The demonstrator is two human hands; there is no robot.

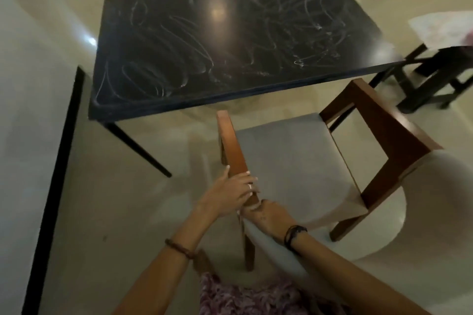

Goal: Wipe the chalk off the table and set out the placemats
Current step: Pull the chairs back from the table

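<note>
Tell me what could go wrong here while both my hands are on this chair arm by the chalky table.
1. Both hands, left hand and right hand, hold one wooden armrest, so the chair may twist or tip when moved.
2. Its front corner sits near the table edge and could knock it.

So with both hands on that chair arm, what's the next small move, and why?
Probably pull the chair back a little further. Both hands, left and right, grip its wooden arm, it stands in front of the table, and the chalk covers the top with no cloth in hand yet.
</note>
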